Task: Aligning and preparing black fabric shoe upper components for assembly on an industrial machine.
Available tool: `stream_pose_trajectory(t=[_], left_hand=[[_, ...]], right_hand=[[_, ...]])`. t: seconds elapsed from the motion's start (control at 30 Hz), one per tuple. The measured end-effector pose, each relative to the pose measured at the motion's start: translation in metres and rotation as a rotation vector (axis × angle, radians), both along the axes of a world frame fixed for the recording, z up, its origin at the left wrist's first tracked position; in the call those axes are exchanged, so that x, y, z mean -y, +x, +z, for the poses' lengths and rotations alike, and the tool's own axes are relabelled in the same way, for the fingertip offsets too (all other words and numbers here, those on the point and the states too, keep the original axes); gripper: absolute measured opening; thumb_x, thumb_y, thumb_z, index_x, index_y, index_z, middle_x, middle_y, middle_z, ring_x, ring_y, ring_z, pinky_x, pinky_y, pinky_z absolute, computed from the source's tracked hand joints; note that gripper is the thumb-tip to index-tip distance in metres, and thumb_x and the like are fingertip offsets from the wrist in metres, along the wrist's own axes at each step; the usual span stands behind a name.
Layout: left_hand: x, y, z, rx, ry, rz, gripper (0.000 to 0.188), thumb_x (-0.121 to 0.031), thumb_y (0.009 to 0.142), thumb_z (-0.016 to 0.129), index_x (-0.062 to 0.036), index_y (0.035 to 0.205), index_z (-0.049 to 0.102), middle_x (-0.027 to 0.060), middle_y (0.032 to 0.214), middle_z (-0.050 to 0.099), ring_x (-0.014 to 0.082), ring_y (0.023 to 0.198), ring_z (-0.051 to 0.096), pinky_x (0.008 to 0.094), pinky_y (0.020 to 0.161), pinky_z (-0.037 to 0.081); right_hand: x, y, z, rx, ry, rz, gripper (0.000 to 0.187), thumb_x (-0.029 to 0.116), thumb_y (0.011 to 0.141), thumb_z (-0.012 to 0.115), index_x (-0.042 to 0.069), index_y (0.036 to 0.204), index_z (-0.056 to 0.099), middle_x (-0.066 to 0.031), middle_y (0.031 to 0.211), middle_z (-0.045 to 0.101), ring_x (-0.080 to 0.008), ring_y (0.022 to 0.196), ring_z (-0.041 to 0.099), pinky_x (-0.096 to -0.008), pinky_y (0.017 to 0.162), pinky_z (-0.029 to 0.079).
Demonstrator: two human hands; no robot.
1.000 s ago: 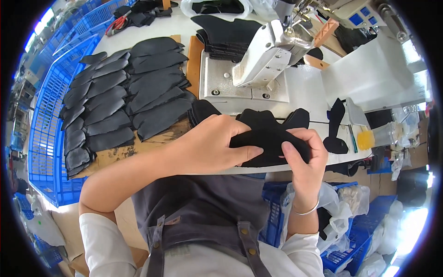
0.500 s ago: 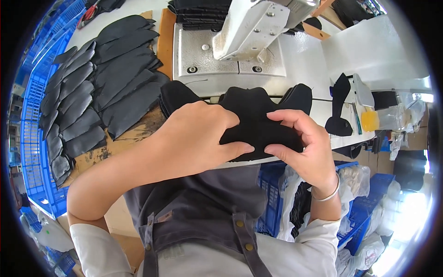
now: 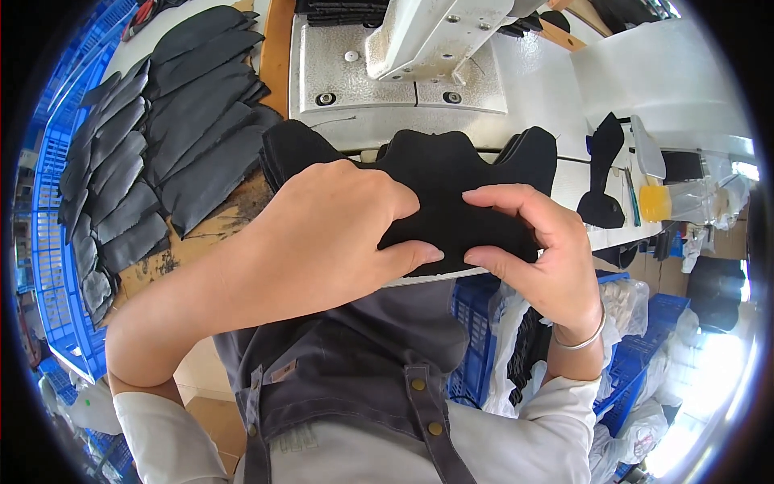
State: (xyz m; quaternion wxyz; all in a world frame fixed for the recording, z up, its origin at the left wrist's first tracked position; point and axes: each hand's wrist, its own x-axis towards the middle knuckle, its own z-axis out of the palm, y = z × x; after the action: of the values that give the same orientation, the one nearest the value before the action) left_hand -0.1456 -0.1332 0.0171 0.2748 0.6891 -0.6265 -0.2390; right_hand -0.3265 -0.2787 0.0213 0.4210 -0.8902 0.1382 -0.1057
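A stack of black cut fabric pieces with a wavy far edge lies at the front edge of the white sewing table. My left hand grips the stack's left part, thumb along the near edge and fingers curled over the top. From the right, my right hand holds the other side, its thumb and index finger bent around the near right part. Both thumb tips point at each other, a small gap apart. Part of the stack is hidden under my hands.
Just beyond stands a white sewing machine on a metal plate. Overlapping black leather-like pieces cover a board at left, beside a blue crate. At right lie a black shaped piece and a yellow-capped clear bottle.
The view has shifted slightly, so the table and machine appear higher. Both hands keep the same hold on the black fabric pieces, with hardly any movement.
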Motion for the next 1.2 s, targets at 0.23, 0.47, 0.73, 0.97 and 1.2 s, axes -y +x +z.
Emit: stream_pose_trajectory(t=[0.23,0.47,0.73,0.97,1.2], left_hand=[[0.000,-0.003,0.001,0.007,-0.009,0.015,0.050,-0.030,0.079,0.074,0.0028,0.059,0.043,0.0211,0.053,0.038,0.0423,0.056,0.039,0.0431,0.048,0.032],[-0.001,-0.003,-0.002,0.013,-0.042,0.011,0.048,-0.030,0.078,0.075,0.0027,0.059,0.044,0.0211,0.054,0.039,0.0428,0.057,0.040,0.0436,0.048,0.032],[-0.001,-0.007,0.000,0.045,-0.023,0.025,0.043,-0.030,0.078,0.074,0.0016,0.062,0.049,0.0204,0.055,0.047,0.0416,0.057,0.049,0.0422,0.049,0.038],[-0.015,0.006,0.016,0.112,0.116,0.072,0.034,-0.025,0.079,0.074,-0.0003,0.068,0.053,0.0151,0.054,0.053,0.0346,0.054,0.055,0.0391,0.049,0.040],[-0.021,0.015,0.007,-0.010,0.012,0.016,0.028,-0.019,0.080,0.073,-0.0018,0.068,0.055,0.0112,0.056,0.056,0.0306,0.053,0.056,0.0374,0.049,0.039]], right_hand=[[0.000,0.000,0.000,0.016,-0.018,0.001,0.041,0.001,0.071,0.075,0.002,0.110,0.062,-0.0124,0.100,0.066,-0.0253,0.090,0.066,-0.0311,0.079,0.051],[-0.002,-0.001,-0.001,-0.007,-0.023,0.004,0.042,0.000,0.071,0.075,0.003,0.110,0.062,-0.0121,0.101,0.066,-0.0255,0.091,0.066,-0.0315,0.079,0.052],[-0.008,0.004,-0.001,0.027,-0.108,-0.022,0.057,0.006,0.060,0.082,0.004,0.114,0.062,-0.0096,0.106,0.067,-0.0232,0.094,0.065,-0.0323,0.085,0.050],[-0.014,0.013,0.002,-0.078,-0.209,-0.022,0.064,0.009,0.059,0.083,0.004,0.118,0.059,-0.0124,0.110,0.065,-0.0313,0.097,0.064,-0.0364,0.087,0.050],[-0.013,0.013,0.006,-0.097,-0.249,0.008,0.060,0.010,0.064,0.082,0.004,0.118,0.057,-0.0154,0.113,0.063,-0.0346,0.101,0.063,-0.0374,0.087,0.051]])
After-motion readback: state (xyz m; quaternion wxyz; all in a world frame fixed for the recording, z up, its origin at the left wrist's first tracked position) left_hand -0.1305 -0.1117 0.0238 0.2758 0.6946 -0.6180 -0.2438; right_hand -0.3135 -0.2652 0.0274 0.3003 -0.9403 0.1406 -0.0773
